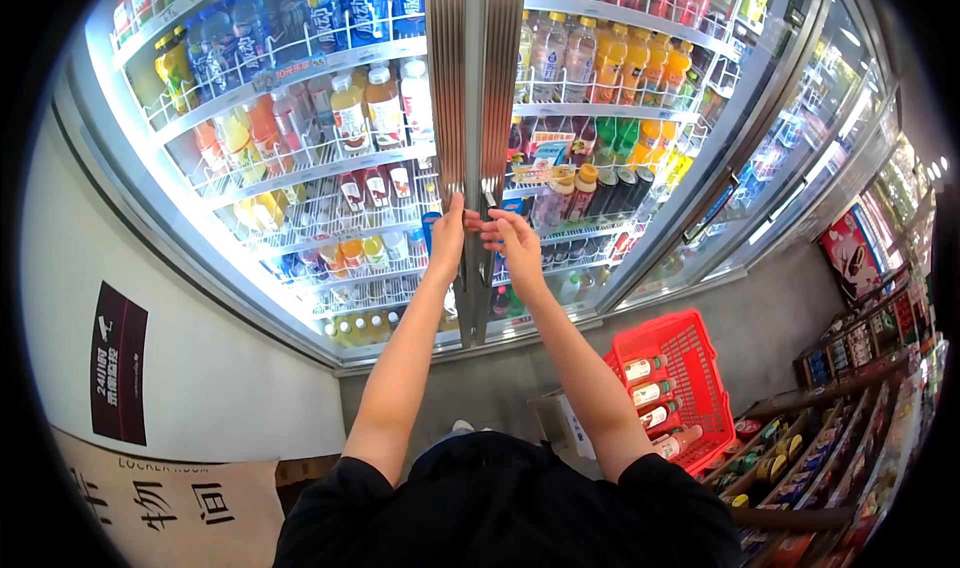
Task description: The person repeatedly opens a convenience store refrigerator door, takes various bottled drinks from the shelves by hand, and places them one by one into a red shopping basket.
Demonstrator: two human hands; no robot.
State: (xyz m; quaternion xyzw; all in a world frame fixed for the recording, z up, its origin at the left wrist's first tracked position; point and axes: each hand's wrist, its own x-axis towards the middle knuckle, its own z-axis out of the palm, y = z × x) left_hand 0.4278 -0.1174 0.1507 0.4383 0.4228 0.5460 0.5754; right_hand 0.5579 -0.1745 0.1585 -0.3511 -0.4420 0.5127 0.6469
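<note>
Both my hands are raised at the middle of a glass-door drinks fridge, where two metal door frames [497, 98] meet. My left hand [449, 238] is upright at the left door's edge, its fingers partly hidden. My right hand [515, 248] is just beside it, near the right door's edge, with its fingers apart and nothing visible in it. Behind the glass, bottles such as a juice bottle [383, 108] and an orange bottle [610, 63] stand on wire shelves.
A red basket [715, 388] holding several bottles stands on the floor at the right. A cardboard box [560, 418] is near my feet. Snack shelves [820, 448] line the far right; a white wall panel [200, 338] is at the left.
</note>
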